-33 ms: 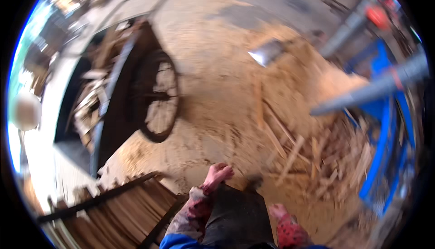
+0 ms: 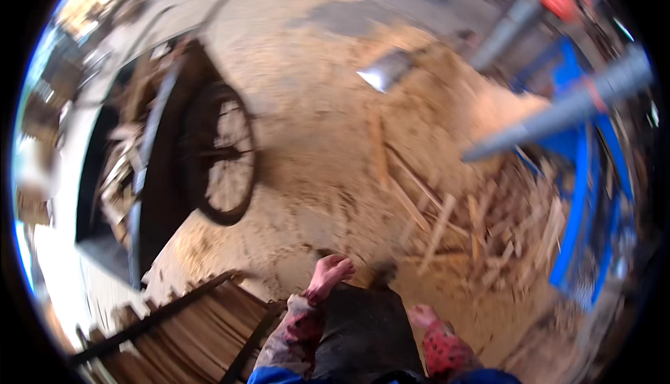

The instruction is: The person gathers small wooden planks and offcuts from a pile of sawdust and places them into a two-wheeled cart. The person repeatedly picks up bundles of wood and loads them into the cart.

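L hand (image 2: 333, 271) at top L edge of dark apron (image 2: 364, 328), fingers loosely curled, can't tell if pinching; R hand (image 2: 423, 316) just beside apron's R edge, fingers too blurred to tell; apron btwn both; planks (image 2: 185, 328) off to L; wood scraps (image 2: 513, 248) off to R.

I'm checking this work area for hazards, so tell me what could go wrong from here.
Tripping: loose wood sticks lie scattered ahead on the right and could catch a foot.
Slipping: what looks like sawdust is spread widely underfoot and might give poor footing.
Snagging: the left hand and its sleeve are near the dark-framed wooden slats, so an edge might catch the cloth.
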`<state>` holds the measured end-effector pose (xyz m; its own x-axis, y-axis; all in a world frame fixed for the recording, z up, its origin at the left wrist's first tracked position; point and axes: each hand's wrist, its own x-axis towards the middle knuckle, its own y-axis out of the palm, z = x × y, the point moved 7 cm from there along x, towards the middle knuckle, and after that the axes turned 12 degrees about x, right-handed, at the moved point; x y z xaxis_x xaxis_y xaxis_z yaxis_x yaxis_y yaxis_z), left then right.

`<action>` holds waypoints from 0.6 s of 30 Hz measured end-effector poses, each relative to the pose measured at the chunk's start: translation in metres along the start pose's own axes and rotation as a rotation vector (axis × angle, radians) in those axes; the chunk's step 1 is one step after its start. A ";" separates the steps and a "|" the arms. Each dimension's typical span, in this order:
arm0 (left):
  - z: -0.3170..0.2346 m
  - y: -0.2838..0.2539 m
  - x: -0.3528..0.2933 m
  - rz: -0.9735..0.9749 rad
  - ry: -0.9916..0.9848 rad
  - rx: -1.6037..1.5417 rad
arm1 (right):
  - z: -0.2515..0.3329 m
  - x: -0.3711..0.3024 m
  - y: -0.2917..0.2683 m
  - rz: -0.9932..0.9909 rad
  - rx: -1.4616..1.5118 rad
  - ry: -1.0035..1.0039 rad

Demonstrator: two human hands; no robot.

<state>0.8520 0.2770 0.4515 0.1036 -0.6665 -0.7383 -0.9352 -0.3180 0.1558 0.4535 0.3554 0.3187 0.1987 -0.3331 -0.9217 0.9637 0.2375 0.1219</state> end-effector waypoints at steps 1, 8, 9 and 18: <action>0.015 0.025 -0.002 0.076 -0.048 0.024 | -0.007 -0.004 -0.004 -0.004 -0.006 0.026; 0.090 0.130 -0.001 0.107 -0.219 0.155 | 0.002 -0.011 -0.056 -0.152 -0.108 -0.049; 0.097 0.132 0.000 0.100 -0.216 0.157 | 0.000 -0.011 -0.061 -0.142 -0.073 -0.033; 0.108 0.176 0.016 0.106 -0.190 0.186 | -0.041 0.021 -0.169 -0.325 -0.175 0.057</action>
<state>0.6522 0.2828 0.3959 -0.0469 -0.5457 -0.8367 -0.9854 -0.1122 0.1284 0.2873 0.3453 0.2638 -0.1272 -0.3669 -0.9215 0.9289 0.2818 -0.2404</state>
